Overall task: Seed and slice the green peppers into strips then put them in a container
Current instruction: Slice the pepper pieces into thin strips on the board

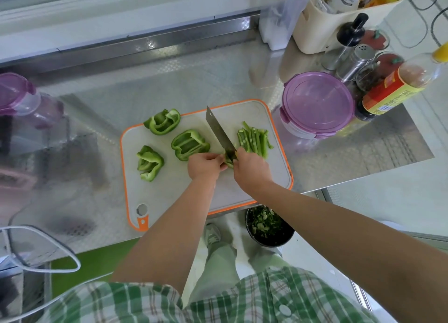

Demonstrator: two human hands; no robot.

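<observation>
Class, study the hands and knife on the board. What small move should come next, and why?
Probably a downward slice: the right hand holds the knife over the pepper piece that the left hand steadies. Cut strips lie right of the blade; three larger pieces wait uncut.

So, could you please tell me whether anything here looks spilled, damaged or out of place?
Nothing stands out: the pepper pieces and strips all lie on the cutting board, and the purple-lidded container beside it is closed.
</observation>
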